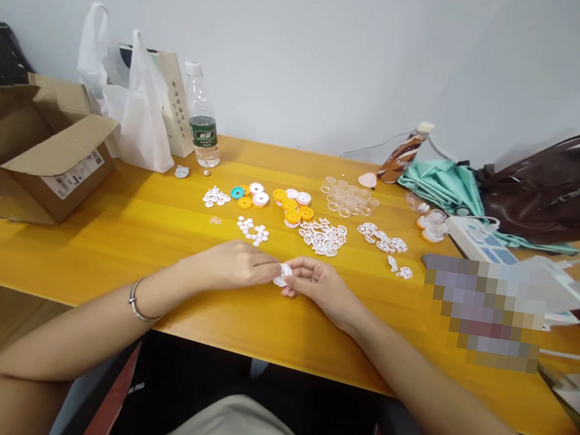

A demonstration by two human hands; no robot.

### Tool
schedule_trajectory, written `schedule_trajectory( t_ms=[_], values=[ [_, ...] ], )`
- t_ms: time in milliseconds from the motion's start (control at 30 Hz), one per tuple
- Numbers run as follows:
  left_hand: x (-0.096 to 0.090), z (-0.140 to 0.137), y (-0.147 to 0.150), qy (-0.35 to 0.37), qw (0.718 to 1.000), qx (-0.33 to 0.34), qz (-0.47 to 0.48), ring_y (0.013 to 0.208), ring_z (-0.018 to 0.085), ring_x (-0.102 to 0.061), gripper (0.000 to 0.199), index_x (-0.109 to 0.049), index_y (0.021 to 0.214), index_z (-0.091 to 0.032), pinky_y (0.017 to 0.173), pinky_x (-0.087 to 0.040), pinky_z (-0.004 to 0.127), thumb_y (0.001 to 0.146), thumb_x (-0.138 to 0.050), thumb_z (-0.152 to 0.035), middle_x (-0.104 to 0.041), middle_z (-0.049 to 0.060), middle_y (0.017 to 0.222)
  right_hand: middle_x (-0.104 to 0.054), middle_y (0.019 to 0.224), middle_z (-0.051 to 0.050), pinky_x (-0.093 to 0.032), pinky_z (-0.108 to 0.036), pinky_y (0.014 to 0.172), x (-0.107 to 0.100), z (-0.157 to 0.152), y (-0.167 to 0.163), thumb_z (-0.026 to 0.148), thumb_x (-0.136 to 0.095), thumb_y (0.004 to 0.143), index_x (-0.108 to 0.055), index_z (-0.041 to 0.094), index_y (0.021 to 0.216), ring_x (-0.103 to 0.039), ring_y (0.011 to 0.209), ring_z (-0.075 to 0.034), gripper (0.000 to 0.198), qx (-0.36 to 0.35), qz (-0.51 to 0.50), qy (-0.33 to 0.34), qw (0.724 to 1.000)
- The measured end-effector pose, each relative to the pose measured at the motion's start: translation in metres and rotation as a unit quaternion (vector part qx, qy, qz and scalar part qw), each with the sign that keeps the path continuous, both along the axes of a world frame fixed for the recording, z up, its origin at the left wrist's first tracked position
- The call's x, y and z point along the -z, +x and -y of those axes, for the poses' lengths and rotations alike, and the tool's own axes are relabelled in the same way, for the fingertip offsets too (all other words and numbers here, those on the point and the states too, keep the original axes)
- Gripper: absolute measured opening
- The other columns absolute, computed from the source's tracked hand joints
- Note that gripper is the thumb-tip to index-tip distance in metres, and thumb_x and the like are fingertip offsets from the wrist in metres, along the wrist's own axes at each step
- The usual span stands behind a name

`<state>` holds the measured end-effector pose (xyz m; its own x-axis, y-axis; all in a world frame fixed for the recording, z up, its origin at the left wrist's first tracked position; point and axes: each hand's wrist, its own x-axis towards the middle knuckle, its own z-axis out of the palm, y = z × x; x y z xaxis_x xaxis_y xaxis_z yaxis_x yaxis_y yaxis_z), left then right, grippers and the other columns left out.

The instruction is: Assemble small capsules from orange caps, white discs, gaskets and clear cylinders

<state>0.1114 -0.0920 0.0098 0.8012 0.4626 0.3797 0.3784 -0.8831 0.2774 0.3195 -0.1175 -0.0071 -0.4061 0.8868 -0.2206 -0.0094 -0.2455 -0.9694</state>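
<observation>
Head; left fingers (264,270) together, touching white disc (285,270), grip unclear; right fingers (304,272) pinch it

A plastic disc (283,275) sits between left hand (239,266) and right hand (325,293). Plastic rings (348,201) lie behind it, a cardboard box (51,156) left.

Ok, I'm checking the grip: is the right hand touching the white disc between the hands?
Touching: the head view shows the right hand with its thumb on the white disc.

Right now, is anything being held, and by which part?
A small white disc, by its edge: left grip at its left side, right grip at its right.
</observation>
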Motion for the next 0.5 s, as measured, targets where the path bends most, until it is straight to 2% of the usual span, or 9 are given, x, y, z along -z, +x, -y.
schedule_trajectory(
  t_ms=[100, 167, 233, 400, 500],
  values=[
    [-0.002, 0.000, 0.001, 0.079, 0.994, 0.041, -0.060, 0.074, 0.015, -0.061, 0.026, -0.061, 0.102, -0.015, 0.069, -0.049, 0.026, 0.091, -0.037, -0.015, -0.065, 0.011, 0.082, -0.066, 0.066, 0.000, -0.048, -0.023, 0.061, 0.000, 0.000, 0.000, 0.028, -0.075, 0.063, -0.060, 0.016, 0.083, -0.060, 0.057, -0.009, 0.028, 0.003, 0.000, 0.000, 1.000],
    [-0.002, -0.001, 0.003, 0.094, 0.992, 0.043, -0.066, 0.078, 0.016, -0.061, 0.026, -0.061, 0.103, -0.014, 0.072, -0.049, 0.028, 0.091, -0.037, -0.014, -0.065, 0.011, 0.084, -0.066, 0.066, 0.001, -0.047, -0.022, 0.062, 0.001, 0.000, 0.001, 0.028, -0.075, 0.064, -0.059, 0.016, 0.083, -0.060, 0.058, -0.008, 0.027, 0.002, -0.003, 0.001, 1.000],
    [-0.002, -0.002, 0.005, 0.067, 0.996, 0.042, -0.045, 0.081, 0.016, -0.061, 0.025, -0.062, 0.101, -0.014, 0.075, -0.048, 0.028, 0.092, -0.039, -0.017, -0.065, 0.011, 0.088, -0.066, 0.067, 0.001, -0.047, -0.022, 0.062, 0.002, 0.000, 0.001, 0.028, -0.074, 0.064, -0.059, 0.016, 0.083, -0.060, 0.058, -0.008, 0.027, 0.000, -0.007, 0.005, 1.000],
    [-0.005, -0.002, 0.011, -0.084, 0.996, 0.024, 0.037, 0.082, 0.013, -0.061, 0.022, -0.065, 0.093, -0.015, 0.076, -0.047, 0.024, 0.090, -0.044, -0.020, -0.065, 0.008, 0.091, -0.066, 0.067, 0.002, -0.047, -0.023, 0.063, 0.003, 0.001, -0.001, 0.030, -0.075, 0.063, -0.058, 0.017, 0.081, -0.061, 0.059, -0.009, 0.028, 0.016, -0.011, 0.017, 1.000],
    [-0.007, 0.000, 0.013, -0.124, 0.990, -0.002, 0.064, 0.080, 0.013, -0.060, 0.019, -0.065, 0.091, -0.015, 0.075, -0.046, 0.024, 0.088, -0.048, -0.020, -0.066, 0.006, 0.088, -0.067, 0.070, 0.001, -0.049, -0.024, 0.065, 0.003, 0.002, -0.001, 0.030, -0.075, 0.063, -0.058, 0.017, 0.081, -0.062, 0.061, -0.009, 0.029, 0.024, -0.021, 0.015, 0.999]
  ],
)
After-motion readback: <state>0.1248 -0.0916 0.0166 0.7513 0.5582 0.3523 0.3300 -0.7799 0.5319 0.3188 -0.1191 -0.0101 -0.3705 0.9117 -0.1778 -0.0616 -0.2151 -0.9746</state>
